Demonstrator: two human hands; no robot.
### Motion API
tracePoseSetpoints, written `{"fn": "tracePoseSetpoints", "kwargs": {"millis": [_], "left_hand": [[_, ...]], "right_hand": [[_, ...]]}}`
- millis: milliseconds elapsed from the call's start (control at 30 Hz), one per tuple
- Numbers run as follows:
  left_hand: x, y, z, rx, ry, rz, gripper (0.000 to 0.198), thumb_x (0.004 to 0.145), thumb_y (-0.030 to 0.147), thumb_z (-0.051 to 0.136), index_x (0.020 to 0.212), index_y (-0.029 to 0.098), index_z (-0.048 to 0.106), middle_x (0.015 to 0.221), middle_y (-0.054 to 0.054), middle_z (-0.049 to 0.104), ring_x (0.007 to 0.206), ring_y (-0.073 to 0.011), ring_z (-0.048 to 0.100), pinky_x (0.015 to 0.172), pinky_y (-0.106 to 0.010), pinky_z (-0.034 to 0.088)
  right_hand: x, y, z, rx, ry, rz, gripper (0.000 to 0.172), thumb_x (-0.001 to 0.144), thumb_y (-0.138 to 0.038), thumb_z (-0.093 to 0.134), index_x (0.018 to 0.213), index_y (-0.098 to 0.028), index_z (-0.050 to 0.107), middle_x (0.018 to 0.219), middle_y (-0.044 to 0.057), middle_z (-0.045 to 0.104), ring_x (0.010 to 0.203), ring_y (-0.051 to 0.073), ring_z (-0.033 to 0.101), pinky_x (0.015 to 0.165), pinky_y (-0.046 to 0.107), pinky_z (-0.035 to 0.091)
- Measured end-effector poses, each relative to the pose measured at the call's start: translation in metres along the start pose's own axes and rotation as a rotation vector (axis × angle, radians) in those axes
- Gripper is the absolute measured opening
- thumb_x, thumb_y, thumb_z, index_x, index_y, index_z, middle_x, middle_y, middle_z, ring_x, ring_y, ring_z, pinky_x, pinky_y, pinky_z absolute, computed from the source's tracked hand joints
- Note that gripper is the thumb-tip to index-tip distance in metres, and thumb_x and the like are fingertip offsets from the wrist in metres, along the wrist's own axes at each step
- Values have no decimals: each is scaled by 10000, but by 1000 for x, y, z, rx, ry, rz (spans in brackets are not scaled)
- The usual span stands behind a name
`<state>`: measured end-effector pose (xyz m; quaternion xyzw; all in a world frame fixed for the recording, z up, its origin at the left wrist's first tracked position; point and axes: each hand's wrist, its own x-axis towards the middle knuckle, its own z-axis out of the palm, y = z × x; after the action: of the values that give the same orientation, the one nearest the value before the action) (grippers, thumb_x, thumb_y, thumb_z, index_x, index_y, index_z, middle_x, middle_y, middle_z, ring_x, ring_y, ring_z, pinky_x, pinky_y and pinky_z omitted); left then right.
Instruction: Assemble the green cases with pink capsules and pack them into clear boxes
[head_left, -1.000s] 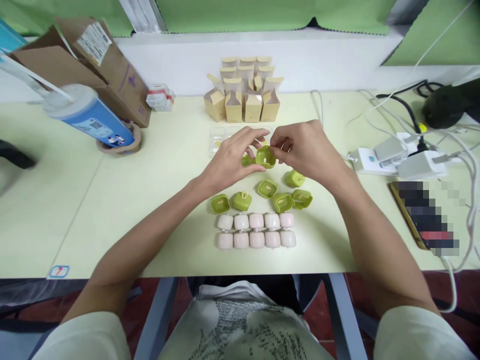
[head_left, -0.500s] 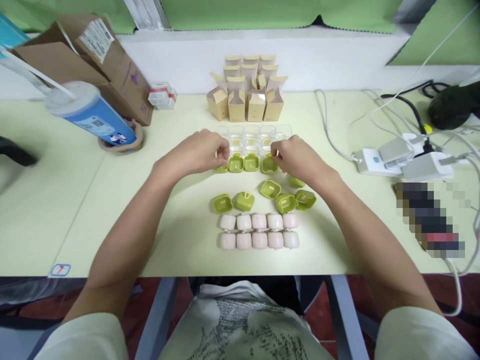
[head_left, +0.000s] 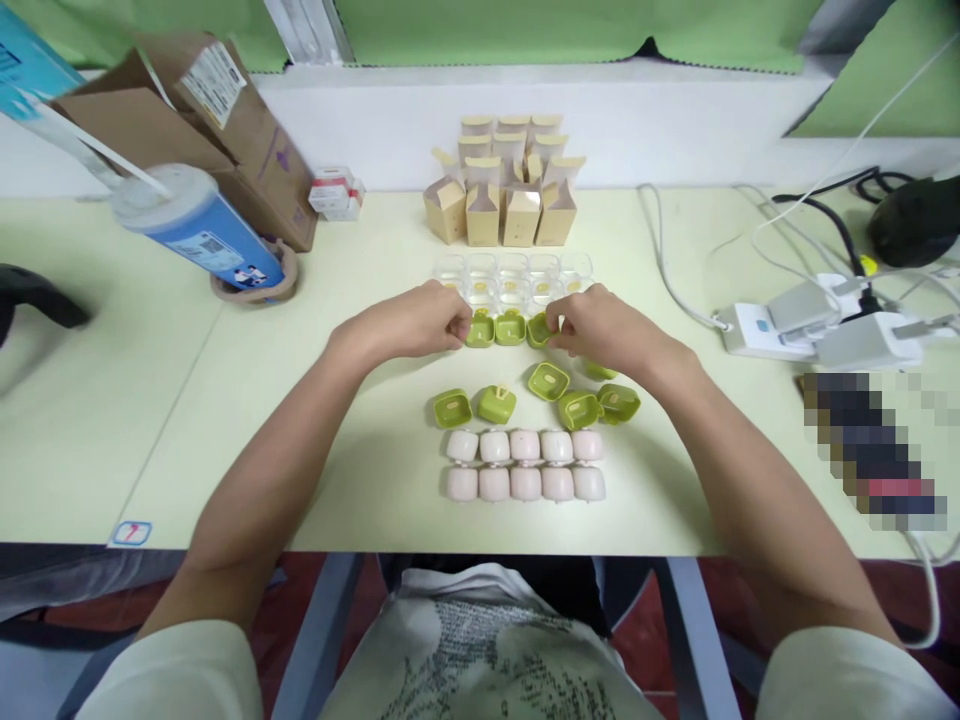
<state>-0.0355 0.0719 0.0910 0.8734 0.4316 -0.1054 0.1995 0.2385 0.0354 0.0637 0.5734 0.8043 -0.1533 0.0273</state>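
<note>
My left hand [head_left: 435, 320] is closed at the left end of a row of small green cups [head_left: 510, 328]. Its curled fingertips rest against the row and hide whatever lies beneath them. At the row's right end, my right hand [head_left: 589, 318] pinches the rim of a green cup [head_left: 538, 330], which sits against its neighbour. Clear plastic cups [head_left: 512, 266] with yellow marks stand in rows just behind. Nearer me lie several loose green pieces, among them an open cup [head_left: 548, 381] and a rounded one [head_left: 496, 404] turned over. Two rows of pale pink and white rounded cases [head_left: 525, 483] lie closest.
Several open tan cartons [head_left: 483, 215] stand at the back. On the left are a blue canister [head_left: 217, 240], a brown cardboard box [head_left: 255, 150] and a small white-red box [head_left: 336, 195]. A power strip [head_left: 765, 325] with cables and a pixelated object [head_left: 874, 445] occupy the right.
The green cup at my right hand has slid left against the row. My left hand has come slightly nearer me, covering the leftmost green cup. The whole view has shifted a little.
</note>
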Motion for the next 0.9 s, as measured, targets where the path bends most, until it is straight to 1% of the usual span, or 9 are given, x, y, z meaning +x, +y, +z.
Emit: {"fn": "tracePoseSetpoints", "kwargs": {"millis": [233, 300, 433, 600, 667, 733, 800, 867, 900], "left_hand": [[-1, 0, 1, -63, 84, 70, 178, 855, 143, 637, 875, 207, 802, 886, -16, 830, 838, -198, 727, 791, -292, 469], [-2, -1, -1, -50, 87, 71, 175, 861, 159, 630, 870, 212, 796, 887, -20, 830, 831, -201, 721, 792, -299, 467], [1, -7, -1, 9, 76, 55, 187, 871, 182, 606, 857, 221, 789, 866, -25, 816, 798, -209, 698, 765, -322, 447], [3, -7, 1, 4, 88, 63, 167, 870, 191, 606, 840, 228, 766, 854, -24, 801, 795, -214, 690, 741, -328, 429], [2, -6, 1, 8, 93, 51, 153, 866, 189, 612, 828, 228, 755, 839, -25, 792, 788, -215, 684, 737, -330, 423], [0, -3, -1, 15, 67, 40, 150, 875, 185, 607, 831, 223, 745, 841, -28, 788, 786, -216, 681, 729, -331, 416], [-2, -2, -2, 13, 42, 32, 154, 892, 189, 599, 856, 220, 745, 869, -34, 793, 797, -218, 686, 725, -332, 413], [-5, -1, -4, -1, 56, 27, 145, 891, 202, 611, 870, 225, 752, 880, -33, 794, 803, -221, 689, 735, -332, 417], [-5, -1, -5, -7, 72, 24, 135, 883, 210, 623, 866, 229, 756, 868, -31, 790, 797, -223, 686, 741, -333, 419]], "right_hand": [[-2, -5, 0, -16, 67, -41, 106, 980, -124, 709, 967, -186, 795, 971, 131, 797, 828, 249, 727, 736, 327, 469], [-3, -5, 1, -7, 64, -36, 124, 982, -113, 691, 953, -183, 790, 980, 137, 797, 815, 247, 721, 732, 332, 462], [-1, -6, 2, -27, 52, -35, 143, 1001, -126, 659, 964, -180, 787, 1037, 157, 798, 862, 272, 718, 756, 350, 454], [-1, -6, 2, -64, 41, -17, 148, 1023, -164, 651, 979, -186, 790, 1063, 168, 793, 862, 282, 708, 722, 355, 424], [-3, -6, -1, -51, 30, -11, 148, 1026, -174, 659, 1042, -188, 805, 1081, 166, 794, 895, 294, 716, 733, 360, 428], [-8, -8, -7, -46, 27, 0, 160, 1032, -183, 665, 1090, -183, 814, 1075, 167, 794, 907, 302, 718, 743, 367, 430], [-14, -13, -14, -43, 63, 0, 154, 1046, -205, 670, 1086, -174, 815, 1041, 165, 791, 901, 303, 711, 752, 372, 428], [-22, -23, -21, -17, 119, -43, 153, 1063, -216, 664, 1061, -173, 811, 992, 146, 788, 884, 288, 700, 766, 371, 423], [-26, -30, -23, 11, 129, -90, 148, 1070, -220, 667, 1063, -176, 808, 977, 130, 790, 875, 276, 695, 772, 367, 419]]}}
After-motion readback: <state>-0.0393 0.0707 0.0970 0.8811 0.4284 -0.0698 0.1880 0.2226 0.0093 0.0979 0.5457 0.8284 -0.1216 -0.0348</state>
